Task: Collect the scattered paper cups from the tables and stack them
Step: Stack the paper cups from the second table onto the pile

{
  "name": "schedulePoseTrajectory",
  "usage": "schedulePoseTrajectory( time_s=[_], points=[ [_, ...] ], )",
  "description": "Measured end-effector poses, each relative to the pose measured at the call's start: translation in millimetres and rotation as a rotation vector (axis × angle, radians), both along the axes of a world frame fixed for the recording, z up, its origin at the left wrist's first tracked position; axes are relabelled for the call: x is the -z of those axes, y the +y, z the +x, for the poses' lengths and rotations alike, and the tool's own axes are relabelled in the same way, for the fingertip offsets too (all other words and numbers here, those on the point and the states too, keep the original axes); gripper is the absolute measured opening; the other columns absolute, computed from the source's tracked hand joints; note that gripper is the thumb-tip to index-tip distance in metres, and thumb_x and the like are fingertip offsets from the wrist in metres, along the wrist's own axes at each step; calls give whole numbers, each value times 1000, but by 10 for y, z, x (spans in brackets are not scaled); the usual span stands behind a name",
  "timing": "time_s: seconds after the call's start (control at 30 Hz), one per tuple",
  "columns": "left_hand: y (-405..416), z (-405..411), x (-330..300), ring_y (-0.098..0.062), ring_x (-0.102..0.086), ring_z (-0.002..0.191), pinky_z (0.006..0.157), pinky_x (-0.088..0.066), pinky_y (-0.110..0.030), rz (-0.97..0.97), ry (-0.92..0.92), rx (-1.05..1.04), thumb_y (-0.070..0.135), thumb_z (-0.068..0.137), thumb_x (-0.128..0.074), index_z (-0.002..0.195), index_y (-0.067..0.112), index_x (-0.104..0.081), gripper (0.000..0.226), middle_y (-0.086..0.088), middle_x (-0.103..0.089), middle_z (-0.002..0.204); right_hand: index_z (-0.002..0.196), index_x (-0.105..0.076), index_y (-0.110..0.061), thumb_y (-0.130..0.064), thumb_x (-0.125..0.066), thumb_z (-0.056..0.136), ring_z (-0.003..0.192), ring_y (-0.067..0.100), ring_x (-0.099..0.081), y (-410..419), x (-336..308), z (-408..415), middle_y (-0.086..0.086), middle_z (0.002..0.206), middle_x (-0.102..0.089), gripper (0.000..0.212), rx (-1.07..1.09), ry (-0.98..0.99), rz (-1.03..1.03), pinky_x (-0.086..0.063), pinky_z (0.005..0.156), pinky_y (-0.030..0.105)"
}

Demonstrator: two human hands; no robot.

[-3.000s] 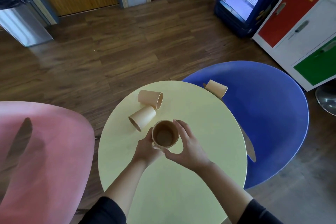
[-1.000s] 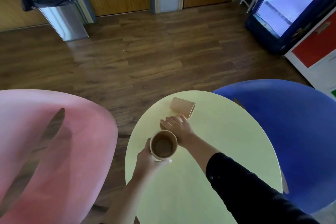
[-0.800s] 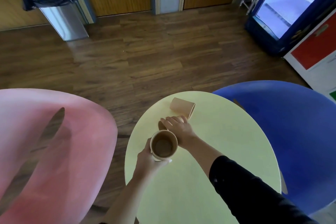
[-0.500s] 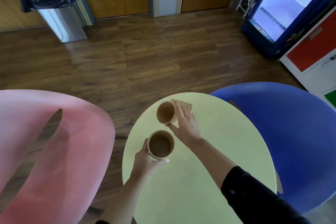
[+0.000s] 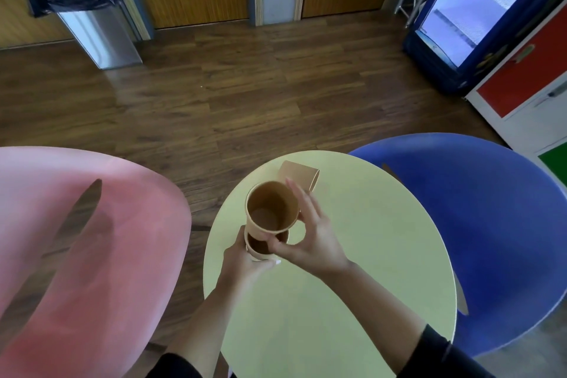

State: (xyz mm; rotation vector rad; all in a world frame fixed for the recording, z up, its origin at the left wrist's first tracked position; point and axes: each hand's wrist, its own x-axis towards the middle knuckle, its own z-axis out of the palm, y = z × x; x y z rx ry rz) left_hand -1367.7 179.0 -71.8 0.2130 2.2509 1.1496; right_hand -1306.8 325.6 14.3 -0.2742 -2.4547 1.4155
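Note:
My left hand [image 5: 245, 264] grips a brown paper cup stack [image 5: 260, 247] upright above the round yellow table [image 5: 352, 285]. My right hand [image 5: 310, 239] holds a second brown paper cup [image 5: 271, 207] by its rim and side, mouth up, its base directly over the stack's mouth and partly covering it. Whether the base has entered the stack I cannot tell. A third paper cup [image 5: 299, 176] lies on its side at the table's far edge, just beyond my right fingers.
A pink round table [image 5: 76, 255] stands to the left and a blue one [image 5: 491, 224] to the right, both touching or overlapping the yellow one. Farther off on the wood floor are a steel bin [image 5: 92, 18], a drinks fridge [image 5: 478, 18] and coloured lockers [image 5: 527, 77].
My right hand picked a lying cup off the table, turned it upright and brought it back over the stack in my left hand. The view shifted left, so the cup on the blue table is out of sight.

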Motion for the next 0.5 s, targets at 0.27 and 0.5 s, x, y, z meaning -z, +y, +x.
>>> schedulePoseTrajectory(
  time_s=[0.27, 0.5],
  points=[
    [9, -4, 71, -11, -58, 90, 63, -36, 3, -40, 60, 39, 17, 76, -76, 122, 14, -57, 50, 6, -62, 96, 143, -36, -9, -48, -68, 72, 121, 12, -44, -55, 145, 38, 3, 129, -50, 87, -98, -74, 184, -36, 101, 15],
    [15, 13, 40, -4, -59, 88, 67, -39, -8, 11, 18, -13, 22, 74, -77, 119, 37, -51, 54, 16, -63, 98, 142, -37, -14, -48, -75, 70, 132, 15, -38, -59, 411, 41, 0, 142, -42, 88, -94, -213, 253, -38, 107, 37]
  ],
)
